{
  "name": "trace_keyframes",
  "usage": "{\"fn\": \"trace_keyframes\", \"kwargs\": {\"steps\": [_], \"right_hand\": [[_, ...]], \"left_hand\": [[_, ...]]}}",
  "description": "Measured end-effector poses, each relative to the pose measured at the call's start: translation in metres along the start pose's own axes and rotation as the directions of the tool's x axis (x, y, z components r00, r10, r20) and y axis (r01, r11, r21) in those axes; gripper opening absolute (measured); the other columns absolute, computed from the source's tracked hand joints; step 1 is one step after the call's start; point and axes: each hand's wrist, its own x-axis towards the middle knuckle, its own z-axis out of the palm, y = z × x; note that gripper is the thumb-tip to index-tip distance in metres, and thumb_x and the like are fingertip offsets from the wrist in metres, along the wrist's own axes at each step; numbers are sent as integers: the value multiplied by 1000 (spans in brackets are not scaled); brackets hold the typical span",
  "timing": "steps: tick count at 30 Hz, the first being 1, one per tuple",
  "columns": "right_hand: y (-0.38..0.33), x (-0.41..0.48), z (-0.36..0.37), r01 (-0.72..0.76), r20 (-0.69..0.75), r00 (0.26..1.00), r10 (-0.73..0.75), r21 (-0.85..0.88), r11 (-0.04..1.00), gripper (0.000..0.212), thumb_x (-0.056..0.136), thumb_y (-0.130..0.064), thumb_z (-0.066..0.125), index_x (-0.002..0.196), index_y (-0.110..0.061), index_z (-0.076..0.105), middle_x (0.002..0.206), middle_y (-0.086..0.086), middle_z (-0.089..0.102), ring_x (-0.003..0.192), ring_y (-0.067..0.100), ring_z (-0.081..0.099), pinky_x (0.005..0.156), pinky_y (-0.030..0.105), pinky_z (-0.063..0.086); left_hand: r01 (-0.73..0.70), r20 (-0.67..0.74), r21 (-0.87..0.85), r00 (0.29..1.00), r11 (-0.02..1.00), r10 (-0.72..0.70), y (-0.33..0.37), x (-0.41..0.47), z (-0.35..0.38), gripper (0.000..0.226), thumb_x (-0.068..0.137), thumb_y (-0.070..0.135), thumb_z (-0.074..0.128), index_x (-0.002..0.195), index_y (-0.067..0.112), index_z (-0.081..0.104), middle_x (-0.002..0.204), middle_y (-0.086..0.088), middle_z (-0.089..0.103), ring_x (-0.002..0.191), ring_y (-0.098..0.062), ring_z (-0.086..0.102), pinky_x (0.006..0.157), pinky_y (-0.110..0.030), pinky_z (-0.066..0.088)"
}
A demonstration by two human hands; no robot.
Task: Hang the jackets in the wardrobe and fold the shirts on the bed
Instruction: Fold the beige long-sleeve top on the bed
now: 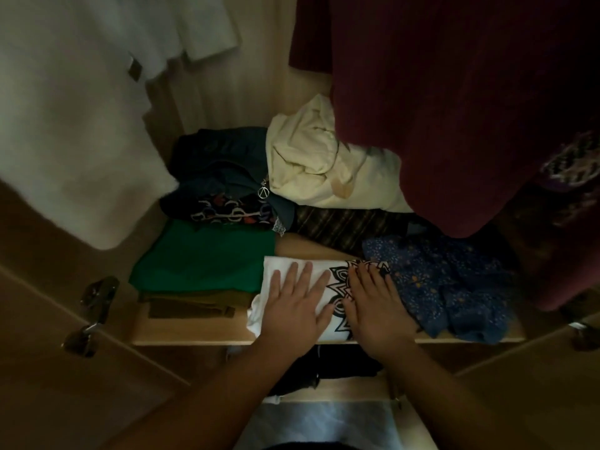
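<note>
A folded white shirt (279, 266) with a black star-like print lies at the front of the wardrobe shelf (194, 332). My left hand (297, 308) lies flat on it with straight, spread fingers. My right hand (376, 306) presses flat on the printed part beside it, fingertips toward the back. Above, a white garment (71, 125) hangs at the left and a dark red garment (454, 108) hangs at the right.
Folded piles share the shelf: green shirt (204, 258) on olive ones at left, dark patterned clothes (224, 190) behind, a cream bundle (318, 164) at the back, blue floral fabric (444, 284) at right. Open wardrobe doors (65, 384) flank both sides. Dark clothes (324, 368) lie on the shelf below.
</note>
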Motion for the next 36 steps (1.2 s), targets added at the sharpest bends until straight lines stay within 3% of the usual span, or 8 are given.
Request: {"fn": "trace_keyframes", "kwargs": {"steps": [7,11,15,18,24,27,30,36], "right_hand": [[-1,11,0,-21,41,999,19,45,999,63,99,-46,22,154,-17,31,159,7,31,148,26,25,121,42,8],[0,6,-10,-24,89,996,14,112,993,69,97,-53,17,155,-17,27,162,4,24,151,23,17,120,38,-2],[-3,-22,-58,-102,-30,993,112,238,966,63,95,-40,38,152,-13,34,157,5,34,149,25,22,122,48,15],[2,-81,-100,-194,-159,957,242,268,944,57,95,-33,45,149,-15,39,154,6,40,146,27,28,121,42,22],[34,-271,-145,-411,-225,866,447,189,892,59,90,-31,49,145,-12,44,149,12,45,142,30,34,117,44,29],[48,-397,-158,-584,-204,769,606,165,795,62,89,-37,41,144,-11,45,146,13,48,140,33,37,115,45,33],[49,-536,-171,-735,-234,618,750,166,657,63,86,-35,48,145,-11,45,148,14,47,139,34,39,116,44,32],[6,-792,-197,-954,-228,228,947,141,264,71,88,-50,34,151,-18,36,153,11,40,143,33,34,117,46,29]], "left_hand": [[47,30,31,998,998,-48,0,10,9,64,93,60,30,152,34,34,158,-7,36,146,-30,31,119,-56,19],[28,139,29,990,999,-32,0,11,-5,65,97,62,21,157,38,9,167,-2,9,153,-25,5,122,-51,0],[46,214,-124,977,991,-18,16,5,-49,69,100,54,32,158,32,3,167,-6,1,153,-28,-4,122,-52,-2],[-71,127,-176,987,982,94,43,-19,-81,68,99,51,36,158,29,10,166,-7,10,152,-29,4,122,-51,5],[-321,9,-293,941,901,339,155,-124,-105,73,91,55,31,156,23,23,164,-6,21,152,-26,11,122,-48,16],[-460,53,-351,860,815,508,237,-199,-100,78,88,61,19,157,24,19,165,-5,18,152,-26,9,122,-47,15],[-612,73,-339,740,714,669,323,-284,-94,77,89,61,19,157,26,15,165,-6,17,152,-26,10,122,-47,13],[-849,113,-341,390,404,914,476,-473,-89,67,100,53,32,158,29,7,167,-3,6,153,-26,1,122,-49,9]]}}
